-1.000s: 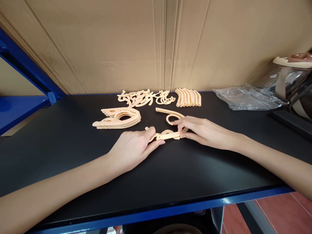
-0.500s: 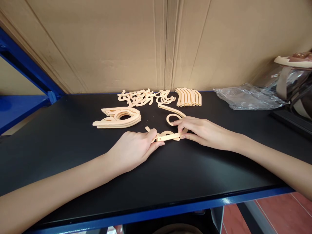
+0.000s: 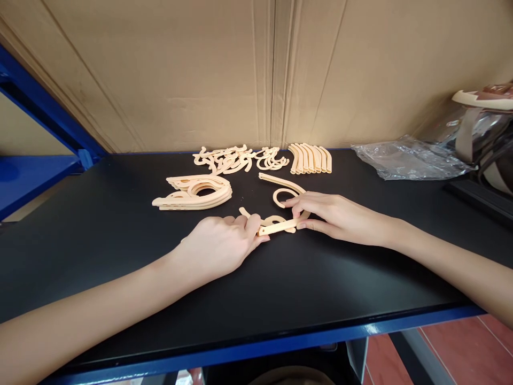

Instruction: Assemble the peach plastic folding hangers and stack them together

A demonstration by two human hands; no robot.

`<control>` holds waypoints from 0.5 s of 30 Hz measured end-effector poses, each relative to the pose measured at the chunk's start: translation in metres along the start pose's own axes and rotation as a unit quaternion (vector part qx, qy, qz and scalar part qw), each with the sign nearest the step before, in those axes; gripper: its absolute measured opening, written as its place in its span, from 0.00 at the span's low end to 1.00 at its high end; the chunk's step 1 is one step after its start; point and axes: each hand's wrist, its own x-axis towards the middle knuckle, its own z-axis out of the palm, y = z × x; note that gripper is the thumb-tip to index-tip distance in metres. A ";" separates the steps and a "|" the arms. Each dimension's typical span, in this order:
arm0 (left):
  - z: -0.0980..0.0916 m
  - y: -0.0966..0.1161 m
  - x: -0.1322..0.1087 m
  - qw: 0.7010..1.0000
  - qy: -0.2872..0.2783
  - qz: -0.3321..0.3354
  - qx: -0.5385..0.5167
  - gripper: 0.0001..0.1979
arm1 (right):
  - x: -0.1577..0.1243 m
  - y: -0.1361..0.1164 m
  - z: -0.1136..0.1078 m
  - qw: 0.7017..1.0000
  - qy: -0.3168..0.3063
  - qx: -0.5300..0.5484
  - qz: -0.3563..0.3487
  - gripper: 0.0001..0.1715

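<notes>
Cream two-armed piece [image 3: 279, 228], one: located at the middle of the counter [image 3: 320, 289], between the left hand [image 3: 224, 240], its fingers pinching the holed end of the near arm, and the right hand [image 3: 340, 216], its fingers pinching the bend. Judged light, stiff and rather smooth, the thin curl likeliest to snap; best gripped by the straight arms. Long axis of near arm roughly left to right, holed end leftward; far arm points left and away.

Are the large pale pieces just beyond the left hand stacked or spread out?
Stacked: the large pale pieces lie one upon another, with several edges showing in layers.
</notes>
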 end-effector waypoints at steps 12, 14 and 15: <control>0.002 -0.001 0.001 0.998 0.059 0.033 -0.004 0.14 | 0.001 0.000 -0.005 0.999 -0.028 0.040 0.014 0.08; 0.004 -0.001 0.001 0.996 0.078 0.037 -0.014 0.13 | 0.001 0.001 -0.006 0.998 -0.035 0.049 0.020 0.09; 0.005 -0.001 0.000 0.996 0.083 0.038 -0.019 0.13 | 0.001 0.001 -0.007 0.998 -0.037 0.050 0.021 0.09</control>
